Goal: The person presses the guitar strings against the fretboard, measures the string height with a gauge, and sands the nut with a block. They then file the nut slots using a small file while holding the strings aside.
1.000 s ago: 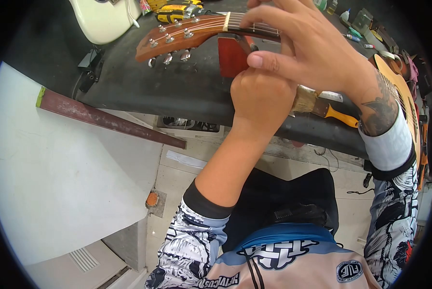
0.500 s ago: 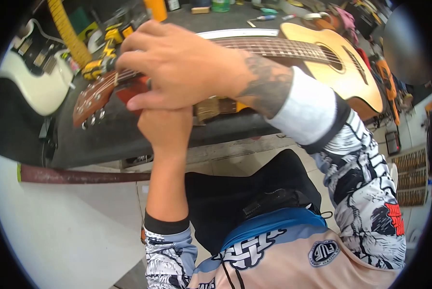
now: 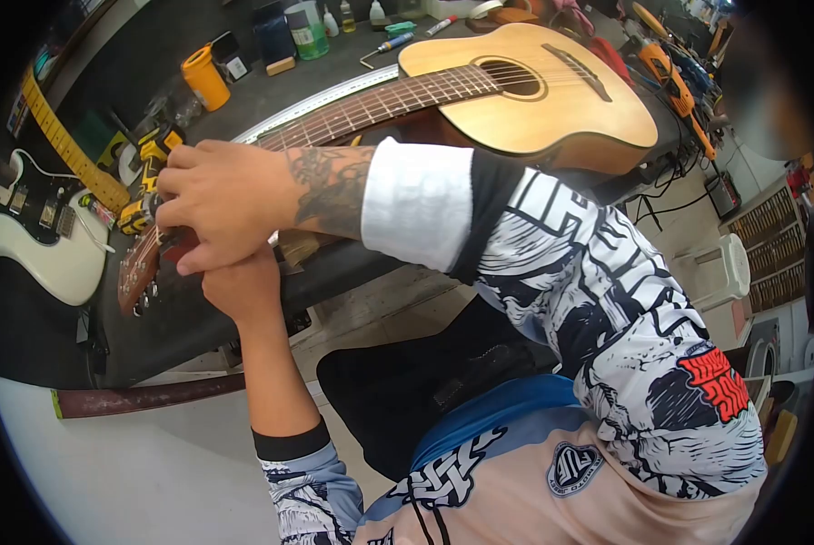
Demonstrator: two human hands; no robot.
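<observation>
An acoustic guitar [image 3: 552, 104] with a pale top lies on the dark bench, strings up, its neck [image 3: 380, 102] running left to a reddish-brown headstock [image 3: 137, 268]. My right hand [image 3: 230, 195], on the tattooed arm, lies across the neck close to the headstock, fingers bent and thumb pointing down. Below it and partly covered by it is my left hand [image 3: 245, 289], at the near side of the neck; its fingers are hidden. Part of a red object [image 3: 178, 245] shows beside my right thumb. What my right fingers grip is hidden.
A yellow drill [image 3: 157, 150] stands just behind my hands. A white electric guitar [image 3: 48, 241] and a loose maple neck [image 3: 71, 150] lie left. Behind are an orange container [image 3: 205, 79] and a green bottle [image 3: 307, 34]. An orange tool [image 3: 670, 77] lies right.
The view has turned, so the bench and guitar appear shifted and more tilted. Both hands appear farther left and lower in the picture, still together near the headstock.
</observation>
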